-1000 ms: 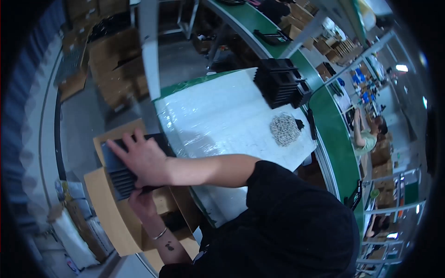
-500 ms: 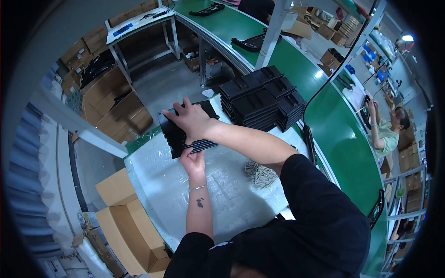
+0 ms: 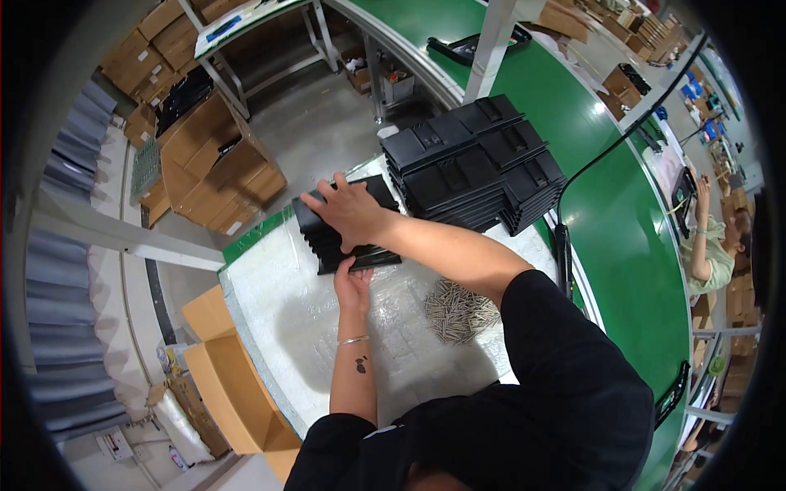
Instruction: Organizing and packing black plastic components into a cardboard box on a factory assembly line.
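Note:
My right hand (image 3: 348, 214) is spread across the top of a small stack of black plastic panels (image 3: 378, 191), its thumb down the near side. Low at the stack's near edge is my left hand (image 3: 354, 284), with the thumb against the bottom panel and the fingers partly hidden beneath. The stack is at the far left part of a worktable (image 3: 327, 327) covered in clear film. Just right of it stands a larger pile of similar black panels (image 3: 446, 176), layered in several rows.
Loose screws (image 3: 460, 311) lie heaped near my right forearm. A green conveyor (image 3: 606, 221) curves along the right, carrying a black frame (image 3: 483, 45). An open carton (image 3: 237, 385) stands at the table's left. A co-worker in a light green shirt (image 3: 706, 260) is beyond the conveyor.
My view has shifted a little. The small stack, held in both hands, looks flatter and its panels more evenly lined up. Both hands keep their places on it.

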`<state>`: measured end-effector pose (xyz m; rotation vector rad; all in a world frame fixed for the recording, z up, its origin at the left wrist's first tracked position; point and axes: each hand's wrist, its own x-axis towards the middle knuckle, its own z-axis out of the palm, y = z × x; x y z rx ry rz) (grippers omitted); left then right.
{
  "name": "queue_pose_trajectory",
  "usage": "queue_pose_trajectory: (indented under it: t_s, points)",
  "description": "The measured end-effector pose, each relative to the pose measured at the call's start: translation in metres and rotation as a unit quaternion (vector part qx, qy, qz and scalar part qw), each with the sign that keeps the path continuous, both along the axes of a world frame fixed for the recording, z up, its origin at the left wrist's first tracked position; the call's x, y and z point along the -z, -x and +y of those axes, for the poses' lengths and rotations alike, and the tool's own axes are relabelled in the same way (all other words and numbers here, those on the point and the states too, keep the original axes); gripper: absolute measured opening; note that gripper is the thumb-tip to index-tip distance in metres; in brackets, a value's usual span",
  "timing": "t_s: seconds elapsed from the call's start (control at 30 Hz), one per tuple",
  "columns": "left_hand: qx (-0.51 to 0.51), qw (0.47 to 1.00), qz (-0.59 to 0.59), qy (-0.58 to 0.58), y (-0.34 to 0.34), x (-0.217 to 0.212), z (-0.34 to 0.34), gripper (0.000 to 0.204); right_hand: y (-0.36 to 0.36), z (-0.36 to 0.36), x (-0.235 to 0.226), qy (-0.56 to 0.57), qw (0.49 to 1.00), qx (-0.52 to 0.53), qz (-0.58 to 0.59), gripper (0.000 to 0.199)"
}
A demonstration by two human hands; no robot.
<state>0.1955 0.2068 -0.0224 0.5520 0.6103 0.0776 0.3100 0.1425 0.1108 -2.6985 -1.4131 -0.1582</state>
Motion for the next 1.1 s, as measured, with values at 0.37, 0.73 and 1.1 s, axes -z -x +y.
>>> queue_pose_trajectory:
  t_s: [0.37, 0.73, 1.1]
  points:
    - [0.188, 0.822, 0.141, -0.519, 0.016, -0.051, 0.118, 0.041, 0.028, 0.016, 0.03, 0.023, 0.99, 0.118, -0.067, 0.092]
    - [0.31, 0.901, 0.069, -0.296, -0.074, -0.079, 0.102, 0.041, 0.043, -0.031, 0.009, -0.123, 0.987, 0.061, 0.089, 0.074]
    - [0.366, 0.857, 0.15, -0.33, -0.074, -0.096, 0.09, 0.067, 0.047, -0.06, 0.075, -0.53, 0.537, 0.406, 0.515, 0.082]
